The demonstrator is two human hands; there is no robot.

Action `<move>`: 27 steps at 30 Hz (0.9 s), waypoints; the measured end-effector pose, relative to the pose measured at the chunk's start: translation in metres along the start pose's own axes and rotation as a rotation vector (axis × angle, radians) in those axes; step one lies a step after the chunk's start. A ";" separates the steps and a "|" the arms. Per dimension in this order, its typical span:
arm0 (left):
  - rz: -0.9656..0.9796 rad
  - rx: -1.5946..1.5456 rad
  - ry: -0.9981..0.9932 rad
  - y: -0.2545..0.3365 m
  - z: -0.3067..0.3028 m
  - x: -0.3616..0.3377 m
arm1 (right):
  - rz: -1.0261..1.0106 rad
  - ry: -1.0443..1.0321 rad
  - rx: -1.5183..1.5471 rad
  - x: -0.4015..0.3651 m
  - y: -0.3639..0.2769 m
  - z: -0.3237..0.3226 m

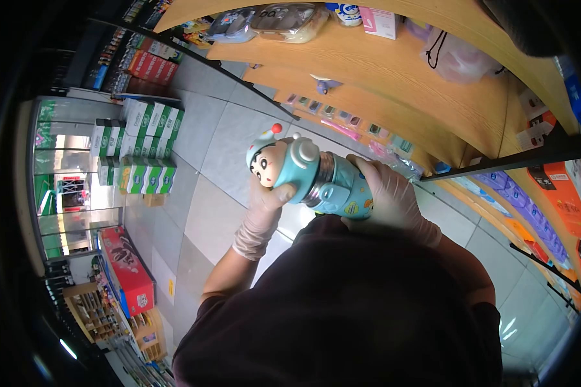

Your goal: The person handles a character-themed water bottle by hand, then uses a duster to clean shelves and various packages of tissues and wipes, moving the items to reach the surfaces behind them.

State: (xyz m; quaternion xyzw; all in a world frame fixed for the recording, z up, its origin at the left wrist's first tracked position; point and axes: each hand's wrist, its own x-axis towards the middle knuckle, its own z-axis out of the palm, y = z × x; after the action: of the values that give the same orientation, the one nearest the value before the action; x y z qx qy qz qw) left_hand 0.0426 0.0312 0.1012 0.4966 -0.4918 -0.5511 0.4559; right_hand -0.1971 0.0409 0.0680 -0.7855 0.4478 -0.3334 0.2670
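Observation:
A teal children's water bottle lies tilted across my two hands in front of my chest. Its top is shaped like a cartoon head in a pale blue cap with a red ball on the tip. Between the head part and the printed body runs a shiny metallic band. My left hand, in a whitish thin glove, is wrapped under the head end, thumb against its lower side. Around the base end my right hand, gloved the same way, grips the body; part of its fingers is hidden behind the bottle.
Wooden shelves curve along the top and right, holding a lunch box, a drawstring bag and packaged goods. Green-and-white cartons are stacked on the tiled floor at left, with a red box lower down.

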 end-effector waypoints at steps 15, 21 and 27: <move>-0.059 -0.019 -0.096 -0.002 0.008 0.012 | 0.136 -0.158 0.289 0.002 0.003 -0.006; -0.055 0.003 -0.114 -0.006 0.005 0.017 | 0.214 -0.215 0.424 0.004 0.004 -0.008; -0.063 -0.030 -0.117 -0.008 0.005 0.021 | 0.269 -0.289 0.491 0.011 0.009 -0.009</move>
State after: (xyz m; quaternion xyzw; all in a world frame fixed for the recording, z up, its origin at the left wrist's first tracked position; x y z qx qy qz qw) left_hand 0.0360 0.0111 0.0917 0.4718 -0.4933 -0.6007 0.4161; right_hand -0.2049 0.0261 0.0705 -0.6705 0.4111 -0.2781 0.5514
